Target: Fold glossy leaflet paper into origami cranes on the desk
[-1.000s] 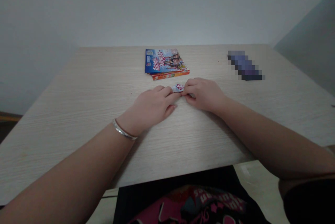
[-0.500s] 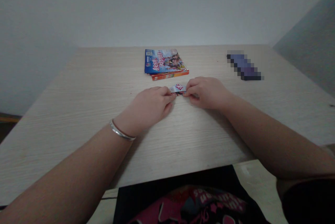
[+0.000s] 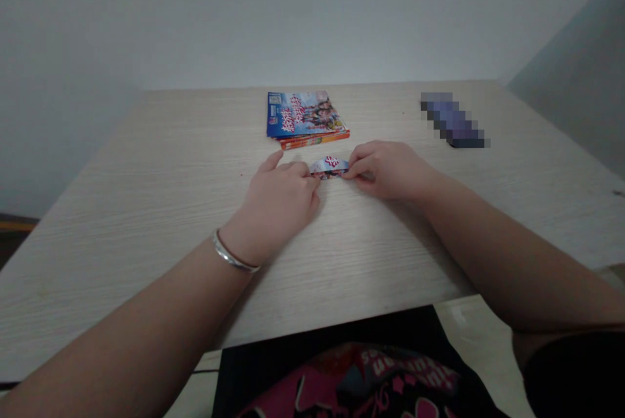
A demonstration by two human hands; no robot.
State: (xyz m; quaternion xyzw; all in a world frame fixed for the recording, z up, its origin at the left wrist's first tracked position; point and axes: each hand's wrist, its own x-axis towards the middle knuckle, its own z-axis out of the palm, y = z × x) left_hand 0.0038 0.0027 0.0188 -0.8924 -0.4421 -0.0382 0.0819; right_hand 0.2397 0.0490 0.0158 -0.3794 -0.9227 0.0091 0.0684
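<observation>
A folded strip of printed paper (image 3: 330,165), pale blue with a red-and-white mark, lies low over the table between my hands. My left hand (image 3: 280,200) has its fingertips on the strip's left end, with the index finger or thumb lifted outward toward the stack behind. At the right end, my right hand (image 3: 390,167) pinches the strip between thumb and fingers. Both ends of the paper are partly hidden under the fingers. Just beyond is a stack of printed leaflets (image 3: 305,115), blue on top with orange edges underneath.
A phone-like dark object (image 3: 454,120), blurred by pixels, rests at the back right of the light wooden table (image 3: 146,177). The pale wall (image 3: 312,14) rises behind the table's far edge. My lap in dark printed clothing (image 3: 351,379) is at the near edge.
My left hand has shifted slightly left along the strip, and one of its digits has lifted out. More of the printed paper shows between the hands. My right hand keeps its pinch.
</observation>
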